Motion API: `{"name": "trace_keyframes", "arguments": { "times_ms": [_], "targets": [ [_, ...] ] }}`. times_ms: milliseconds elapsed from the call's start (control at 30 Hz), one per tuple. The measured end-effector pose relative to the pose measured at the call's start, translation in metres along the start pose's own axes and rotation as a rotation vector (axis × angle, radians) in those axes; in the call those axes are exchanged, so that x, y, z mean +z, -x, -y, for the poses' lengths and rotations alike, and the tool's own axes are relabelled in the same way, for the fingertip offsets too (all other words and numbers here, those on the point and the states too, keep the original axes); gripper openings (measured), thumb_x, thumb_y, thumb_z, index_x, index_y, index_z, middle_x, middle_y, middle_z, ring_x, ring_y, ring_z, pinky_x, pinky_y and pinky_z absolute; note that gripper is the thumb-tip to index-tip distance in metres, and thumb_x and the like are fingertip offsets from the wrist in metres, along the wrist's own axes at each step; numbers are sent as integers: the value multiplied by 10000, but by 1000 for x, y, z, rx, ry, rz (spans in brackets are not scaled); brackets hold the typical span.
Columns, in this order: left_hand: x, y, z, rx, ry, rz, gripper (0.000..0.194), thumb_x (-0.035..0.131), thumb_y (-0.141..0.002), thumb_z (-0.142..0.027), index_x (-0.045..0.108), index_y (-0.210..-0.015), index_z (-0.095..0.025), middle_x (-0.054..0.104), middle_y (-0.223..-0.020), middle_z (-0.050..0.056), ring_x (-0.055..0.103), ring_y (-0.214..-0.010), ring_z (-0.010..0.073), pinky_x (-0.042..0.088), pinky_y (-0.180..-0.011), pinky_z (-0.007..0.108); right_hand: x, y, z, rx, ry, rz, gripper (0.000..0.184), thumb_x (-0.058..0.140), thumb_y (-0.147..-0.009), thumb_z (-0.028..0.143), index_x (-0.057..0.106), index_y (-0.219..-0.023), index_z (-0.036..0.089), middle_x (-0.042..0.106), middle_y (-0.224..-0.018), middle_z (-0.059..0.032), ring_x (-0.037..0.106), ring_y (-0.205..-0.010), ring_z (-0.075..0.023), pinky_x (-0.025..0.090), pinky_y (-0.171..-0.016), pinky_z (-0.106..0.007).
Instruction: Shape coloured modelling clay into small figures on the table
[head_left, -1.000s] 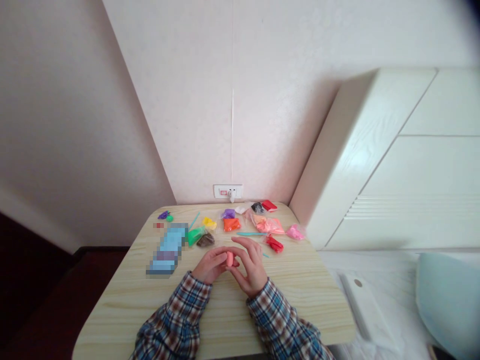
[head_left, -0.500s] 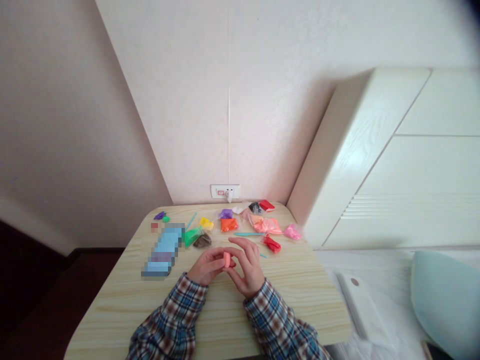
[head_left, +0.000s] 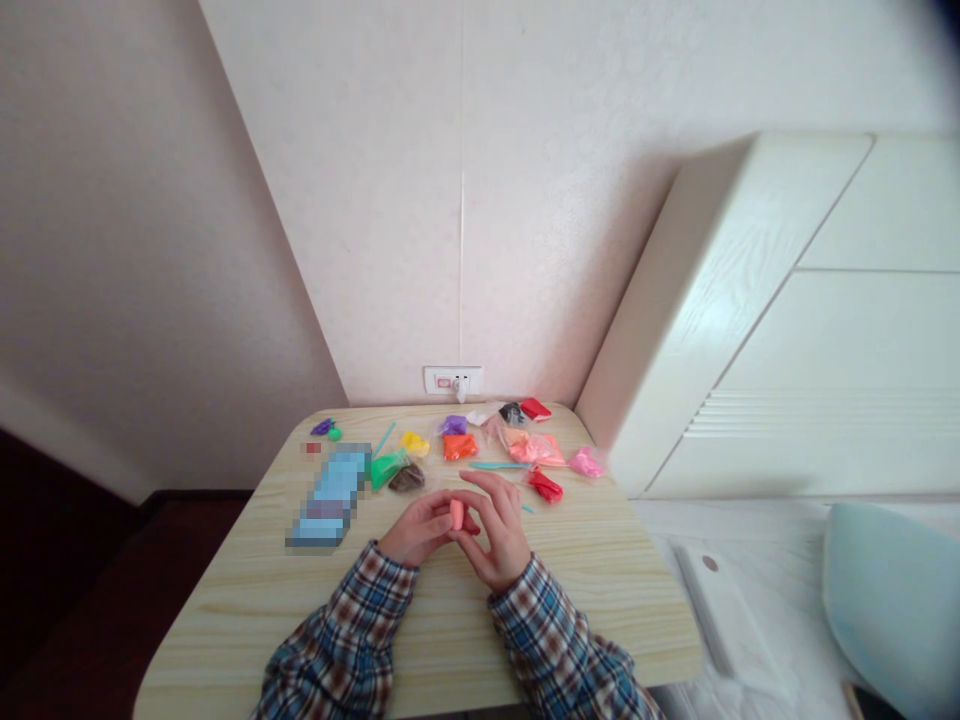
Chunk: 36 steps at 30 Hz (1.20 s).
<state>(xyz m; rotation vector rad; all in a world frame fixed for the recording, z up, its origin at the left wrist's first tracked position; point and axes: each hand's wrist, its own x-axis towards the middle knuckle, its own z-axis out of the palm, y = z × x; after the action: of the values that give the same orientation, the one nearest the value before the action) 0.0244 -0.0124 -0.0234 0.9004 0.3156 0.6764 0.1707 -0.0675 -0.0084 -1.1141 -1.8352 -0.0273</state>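
A small lump of coral-pink modelling clay (head_left: 457, 515) is held up between my two hands, over the near middle of the table (head_left: 450, 640). My left hand (head_left: 418, 528) pinches it from the left, thumb in front and fingers behind. From the right, my right hand (head_left: 495, 530) curves round, with its thumb and a finger at the clay's right edge and another finger raised. Behind the hands lie bags of clay: brown (head_left: 407, 478), green (head_left: 388, 468), orange (head_left: 459, 447), coral-pink (head_left: 544, 449) and red (head_left: 545, 486).
A blurred-out phone-like slab (head_left: 330, 497) lies on the left. Thin blue tools (head_left: 499, 465) rest among the bags. Purple (head_left: 322, 427) and green (head_left: 334, 435) lumps sit at the back left, a pink bag (head_left: 586, 462) near the right edge. A wall socket (head_left: 453, 381) is behind the table.
The hands keep nearly the same pose around the coral-pink clay, with slight finger shifts. The whole view has moved a little; the things on the table stay put.
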Motion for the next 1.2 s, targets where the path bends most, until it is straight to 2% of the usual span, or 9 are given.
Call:
{"name": "trace_keyframes", "arguments": {
  "times_ms": [100, 233, 367, 467, 600, 933, 1033, 1200],
  "targets": [
    [1, 1, -1, -17, -13, -46, 273, 739, -651, -279, 660, -860, -121, 635, -721, 29, 618, -739, 158, 445, -722, 266, 0, 0, 1, 10, 4, 0, 279, 508, -813, 283, 521, -1078, 196, 497, -1183, -102, 429, -1104, -256, 344, -900, -424],
    [-1, 1, -1, -42, -8, -53, 314, 734, -654, -299, 661, -901, -118, 648, -764, 49, 618, -748, 166, 445, -714, 275, 0, 0, 1, 16, 3, -3, 272, 513, -813, 280, 518, -1070, 191, 498, -1180, -104, 431, -1098, -257, 347, -891, -422],
    [-2, 1, 0, -15, -9, -56, 344, 771, -603, -274, 665, -896, -129, 655, -787, 43, 621, -756, 167, 451, -720, 280, 1, 0, 1, -4, -4, -3, 273, 503, -817, 269, 516, -1077, 187, 492, -1185, -105, 428, -1092, -254, 341, -888, -420],
    [-1, 0, 0, -3, -25, -68, 313, 762, -619, -249, 666, -894, -133, 663, -824, 46, 622, -762, 161, 450, -721, 274, 1, 0, 1, -5, -7, -2, 272, 497, -820, 271, 517, -1078, 188, 493, -1184, -102, 425, -1091, -251, 337, -889, -418],
    [-1, 0, 1, -2, -21, -61, 317, 752, -632, -275, 661, -902, -138, 665, -753, 33, 625, -744, 159, 449, -706, 265, 0, -1, 2, -2, -5, 1, 289, 508, -816, 281, 516, -1091, 191, 491, -1189, -98, 422, -1094, -251, 334, -895, -416],
    [-1, 0, 2, -3, 17, -8, 272, 743, -639, -300, 669, -831, -123, 634, -760, 30, 591, -743, 152, 436, -784, 320, 0, -1, 3, -34, -11, 22, 307, 510, -812, 302, 519, -1098, 193, 500, -1186, -100, 424, -1101, -255, 342, -899, -417],
    [0, 0, 2, -6, 20, -6, 267, 737, -650, -288, 670, -844, -119, 631, -743, 28, 589, -737, 147, 431, -781, 306, 1, -1, 3, -45, -24, 19, 323, 520, -808, 302, 506, -1108, 182, 512, -1174, -102, 430, -1093, -249, 346, -899, -411],
    [2, 1, 1, 2, 28, 10, 194, 674, -721, -291, 651, -709, -99, 637, -737, 56, 590, -730, 151, 432, -724, 271, 1, 0, 3, -21, -23, 13, 300, 527, -807, 293, 515, -1088, 187, 509, -1181, -99, 423, -1106, -247, 338, -911, -412]
  ]
}}
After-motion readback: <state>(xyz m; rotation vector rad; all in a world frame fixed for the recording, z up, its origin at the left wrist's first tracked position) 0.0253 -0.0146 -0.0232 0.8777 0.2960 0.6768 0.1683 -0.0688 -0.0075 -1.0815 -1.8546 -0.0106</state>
